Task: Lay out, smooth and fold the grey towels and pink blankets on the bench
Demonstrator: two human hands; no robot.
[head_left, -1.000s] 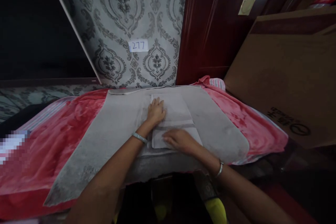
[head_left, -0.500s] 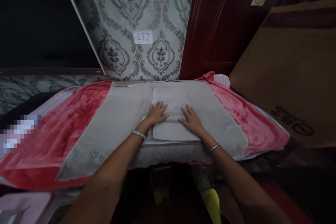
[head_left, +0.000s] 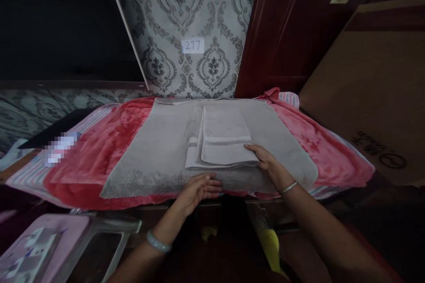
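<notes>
In the head view, a folded light-grey towel [head_left: 226, 135] lay at the centre of the frame, on a larger grey cloth [head_left: 172, 132] spread over a red blanket [head_left: 126, 128]. The right hand [head_left: 267, 161] was at the towel's lower right corner, its thumb on top and its fingers slightly curled around the edge. The left hand [head_left: 198, 190] was just below the towel, over the grey cloth's near edge, fingers loosely extended and partly bent, with nothing in their hold. A cardboard box [head_left: 368, 93] stood at the right of the frame.
</notes>
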